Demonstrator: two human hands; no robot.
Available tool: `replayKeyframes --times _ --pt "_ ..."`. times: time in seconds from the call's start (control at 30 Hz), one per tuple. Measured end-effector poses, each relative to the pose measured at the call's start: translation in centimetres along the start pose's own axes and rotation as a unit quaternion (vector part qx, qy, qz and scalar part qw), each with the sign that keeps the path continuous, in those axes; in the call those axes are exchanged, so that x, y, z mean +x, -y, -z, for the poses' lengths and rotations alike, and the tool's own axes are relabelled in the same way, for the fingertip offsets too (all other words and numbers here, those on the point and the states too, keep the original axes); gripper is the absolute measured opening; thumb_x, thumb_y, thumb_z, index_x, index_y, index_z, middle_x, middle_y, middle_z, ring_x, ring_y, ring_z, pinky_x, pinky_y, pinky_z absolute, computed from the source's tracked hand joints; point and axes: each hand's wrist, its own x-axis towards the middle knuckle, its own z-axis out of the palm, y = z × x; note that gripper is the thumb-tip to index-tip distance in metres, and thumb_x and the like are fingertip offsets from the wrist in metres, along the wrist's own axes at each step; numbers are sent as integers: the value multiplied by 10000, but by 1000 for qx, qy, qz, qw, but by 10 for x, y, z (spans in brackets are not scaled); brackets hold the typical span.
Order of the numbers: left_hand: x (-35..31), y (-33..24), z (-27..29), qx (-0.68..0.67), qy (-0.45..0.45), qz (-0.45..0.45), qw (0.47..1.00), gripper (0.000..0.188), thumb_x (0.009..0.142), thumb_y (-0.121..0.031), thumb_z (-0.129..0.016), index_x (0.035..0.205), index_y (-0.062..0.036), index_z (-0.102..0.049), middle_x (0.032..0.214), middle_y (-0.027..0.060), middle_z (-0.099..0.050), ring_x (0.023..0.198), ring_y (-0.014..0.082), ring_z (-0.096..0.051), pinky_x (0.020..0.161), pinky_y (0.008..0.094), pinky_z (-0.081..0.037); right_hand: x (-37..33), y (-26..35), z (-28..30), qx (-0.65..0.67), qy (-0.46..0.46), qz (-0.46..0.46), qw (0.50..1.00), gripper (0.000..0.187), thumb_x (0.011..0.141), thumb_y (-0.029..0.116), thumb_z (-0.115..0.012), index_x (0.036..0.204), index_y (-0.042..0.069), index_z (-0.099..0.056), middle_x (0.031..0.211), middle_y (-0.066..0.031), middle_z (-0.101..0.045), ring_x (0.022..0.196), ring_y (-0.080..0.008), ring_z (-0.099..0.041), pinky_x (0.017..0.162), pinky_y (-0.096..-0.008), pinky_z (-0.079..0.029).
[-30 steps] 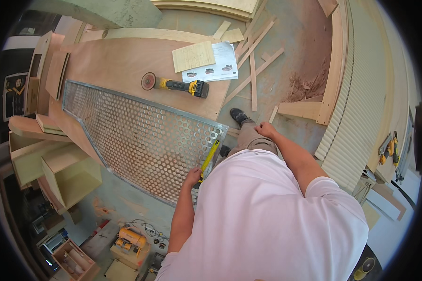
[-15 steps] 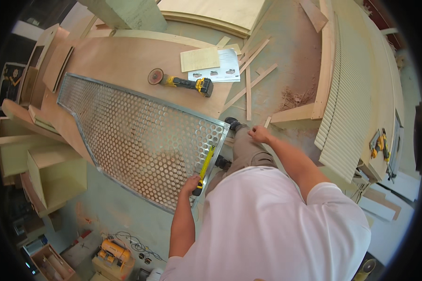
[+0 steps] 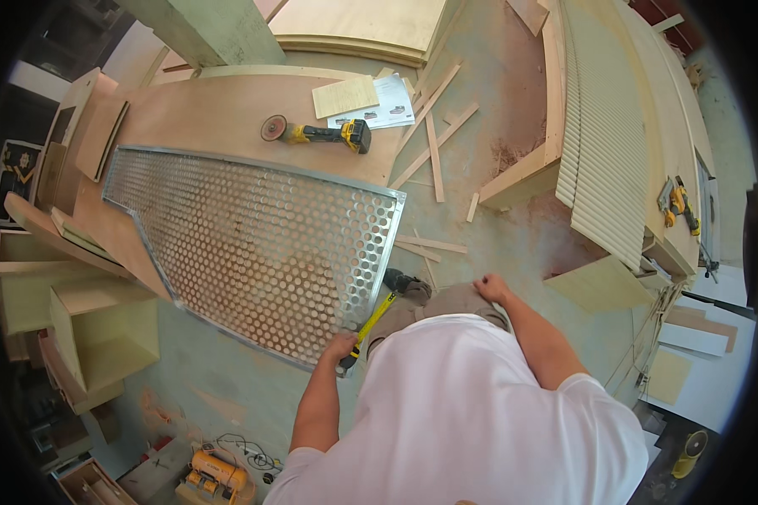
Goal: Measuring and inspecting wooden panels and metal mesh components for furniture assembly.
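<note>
My left hand (image 3: 342,346) grips a black and yellow tape measure (image 3: 349,360) by the near right corner of a perforated metal panel (image 3: 261,244). Its yellow blade is pulled out, slanting up and right past the panel's edge toward my dark shoe (image 3: 403,279). My right hand (image 3: 492,289) is closed beside my thigh, away from the panel; whatever it may hold is hidden. The panel has a metal frame and rows of round holes, and lies partly over a brown board (image 3: 194,105). On that board lies a yellow and black angle grinder (image 3: 316,133).
Paper sheets (image 3: 393,105) and a small plywood piece (image 3: 345,97) lie behind the grinder. Wood strips (image 3: 436,156) litter the floor. A ribbed panel (image 3: 602,143) stands right, open wooden boxes (image 3: 105,337) left. An orange machine (image 3: 215,471) sits at the near left.
My body has turned and stepped back from the panel's right edge. The tape measure's blade now slants outside the panel rather than across it. My right hand has come lower and nearer.
</note>
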Motion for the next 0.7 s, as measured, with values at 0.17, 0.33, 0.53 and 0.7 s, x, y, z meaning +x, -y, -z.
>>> replayKeyframes --times 0.17,0.33,0.53,0.7 --pt "-14 2 -7 58 7 -5 998 337 860 -290 -473 964 -18 -643 924 145 -662 853 241 -619 760 359 -467 -78 -82 -77 143 -8 -36 989 357 846 370 -607 814 14 -610 709 -111 -627 612 -189 -606 559 -339 -478" --pt "-13 14 2 217 45 -51 974 348 858 -286 -438 940 -16 -641 884 158 -665 818 282 -635 727 389 -488 -188 -109 -131 395 -35 -143 907 290 881 327 -592 811 47 -558 674 -54 -576 538 -137 -549 468 -276 -419" --pt "-45 8 -43 232 53 -76 968 308 845 -265 -486 954 -30 -653 885 140 -672 816 261 -636 726 370 -489 -332 -209 -253 389 18 -270 881 276 869 298 -601 785 38 -563 662 -70 -573 530 -140 -544 442 -293 -425" --pt "-88 27 -82 248 47 -81 964 301 844 -265 -466 926 -48 -658 881 190 -663 838 324 -639 735 416 -489 -422 -232 -307 348 61 -329 876 355 843 327 -603 905 -23 -600 711 -120 -618 549 -211 -595 474 -341 -485"
